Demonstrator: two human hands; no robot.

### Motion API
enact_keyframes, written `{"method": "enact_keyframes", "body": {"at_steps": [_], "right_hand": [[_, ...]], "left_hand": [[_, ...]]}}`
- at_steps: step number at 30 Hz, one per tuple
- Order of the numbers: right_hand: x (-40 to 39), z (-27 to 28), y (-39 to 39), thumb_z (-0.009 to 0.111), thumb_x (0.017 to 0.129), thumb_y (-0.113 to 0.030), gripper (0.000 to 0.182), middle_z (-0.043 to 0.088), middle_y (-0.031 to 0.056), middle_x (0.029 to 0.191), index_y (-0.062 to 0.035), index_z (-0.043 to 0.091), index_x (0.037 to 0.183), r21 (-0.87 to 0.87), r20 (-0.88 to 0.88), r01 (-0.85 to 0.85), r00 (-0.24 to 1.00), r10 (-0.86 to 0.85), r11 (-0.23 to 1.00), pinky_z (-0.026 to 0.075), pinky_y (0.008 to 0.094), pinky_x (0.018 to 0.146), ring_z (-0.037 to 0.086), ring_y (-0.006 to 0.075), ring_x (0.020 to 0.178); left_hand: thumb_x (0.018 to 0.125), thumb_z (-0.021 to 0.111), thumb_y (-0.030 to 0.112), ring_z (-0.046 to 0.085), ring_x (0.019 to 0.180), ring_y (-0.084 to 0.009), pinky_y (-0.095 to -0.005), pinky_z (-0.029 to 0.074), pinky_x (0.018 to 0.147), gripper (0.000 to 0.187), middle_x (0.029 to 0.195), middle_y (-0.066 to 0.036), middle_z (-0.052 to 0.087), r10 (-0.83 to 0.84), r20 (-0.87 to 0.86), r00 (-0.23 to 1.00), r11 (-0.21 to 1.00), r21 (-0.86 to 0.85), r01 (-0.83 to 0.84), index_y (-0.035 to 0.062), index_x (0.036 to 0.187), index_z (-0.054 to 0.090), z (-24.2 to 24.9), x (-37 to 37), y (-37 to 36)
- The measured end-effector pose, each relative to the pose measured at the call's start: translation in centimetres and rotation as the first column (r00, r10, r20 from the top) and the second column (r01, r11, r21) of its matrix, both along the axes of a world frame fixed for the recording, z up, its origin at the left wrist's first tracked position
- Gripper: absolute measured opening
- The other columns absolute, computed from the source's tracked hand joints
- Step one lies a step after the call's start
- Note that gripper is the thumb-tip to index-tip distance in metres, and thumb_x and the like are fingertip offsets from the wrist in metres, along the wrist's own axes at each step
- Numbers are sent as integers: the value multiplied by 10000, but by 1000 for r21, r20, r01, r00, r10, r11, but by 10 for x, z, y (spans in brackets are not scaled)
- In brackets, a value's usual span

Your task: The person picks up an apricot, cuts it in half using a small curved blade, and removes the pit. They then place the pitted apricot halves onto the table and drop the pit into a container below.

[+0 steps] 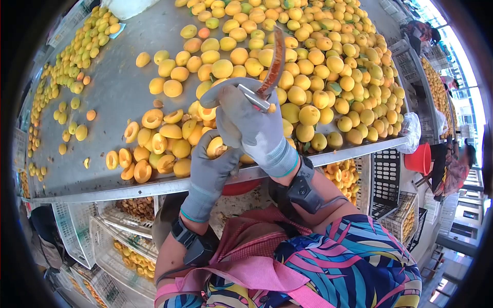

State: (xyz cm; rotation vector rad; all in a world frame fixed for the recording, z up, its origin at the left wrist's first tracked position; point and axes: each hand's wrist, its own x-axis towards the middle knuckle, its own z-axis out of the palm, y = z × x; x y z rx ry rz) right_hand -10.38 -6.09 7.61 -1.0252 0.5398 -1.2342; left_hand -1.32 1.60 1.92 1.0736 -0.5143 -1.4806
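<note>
Both hands wear grey gloves over the front edge of a metal table (pixel 123 191). My left hand (pixel 210 163) is closed around a yellow apricot (pixel 216 148), whose cut or torn side shows brown. Just above it, my right hand (pixel 249 120) grips a curved knife (pixel 275 64) by its metal handle, with the reddish-brown stained blade pointing up. Halved apricots (pixel 152 118) lie on the table to the left of my left hand. Whole yellow apricots (pixel 328 64) are heaped behind and to the right of my hands.
Greener apricots (pixel 77 66) lie at the table's far left. Below the edge stand white crates (pixel 110 256) with fruit halves and a black crate (pixel 386 179). A red bucket (pixel 418 159) and a clear plastic bag (pixel 410 132) are at the right, near another person (pixel 457 172).
</note>
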Motion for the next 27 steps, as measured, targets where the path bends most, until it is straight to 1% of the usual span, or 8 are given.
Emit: {"method": "enact_keyframes", "body": {"at_steps": [2,4,7,17,19,23,26,27], "right_hand": [[-7,4,-6,659,855,-122,117,600,-49,737,-21,669,912,90,64,-140,989,134,986,390,182,525,495,6,636],[-10,8,-12,658,859,-145,131,591,-57,717,-20,674,896,178,-21,-323,943,331,930,393,181,521,495,5,626],[-4,7,-9,660,862,-159,139,582,-61,692,-26,679,896,132,-57,-259,962,268,957,391,177,514,491,1,613],[-12,7,-11,674,843,-235,208,645,6,696,-36,700,789,-92,-197,-323,933,301,942,434,217,543,547,54,607],[-18,10,-10,689,834,-257,227,641,14,675,-30,692,820,116,-101,-425,894,436,898,438,218,545,558,60,615],[-20,4,-6,701,831,-257,251,596,-1,613,-11,675,867,120,48,-406,914,404,906,413,205,504,536,57,570],[-22,-6,-7,649,883,-272,275,512,-27,548,3,635,878,81,248,-550,819,518,831,342,193,423,451,48,456],[-22,-9,-7,606,913,-274,282,472,-36,529,3,618,862,47,454,-664,680,576,746,302,195,396,396,47,417]], "left_hand": [[828,672,26,503,530,-52,-192,408,465,298,766,-23,592,-20,30,999,1000,20,19,14,1090,530,1,0,0],[822,683,36,502,532,-44,-183,395,456,316,770,-22,606,-62,81,995,998,28,60,21,1106,545,0,2,0],[819,691,48,496,524,-41,-181,387,449,322,776,-23,615,-95,-34,995,995,3,95,23,1110,554,-1,6,0],[795,711,70,450,494,-35,-178,344,434,267,735,12,599,-300,-6,954,952,59,300,41,1036,601,4,14,0],[775,718,62,438,486,-28,-178,328,432,250,717,24,594,-382,59,922,924,33,381,63,1007,627,10,14,1],[746,733,65,430,484,-23,-170,326,438,255,731,35,602,-358,83,930,933,-5,359,75,986,647,9,12,5],[725,753,85,432,493,-23,-176,334,445,325,758,34,614,-505,40,862,863,45,503,71,1028,635,13,13,4],[719,761,92,449,509,-28,-178,346,453,348,768,29,618,-480,222,849,864,-48,501,70,1039,628,5,10,6]]}}
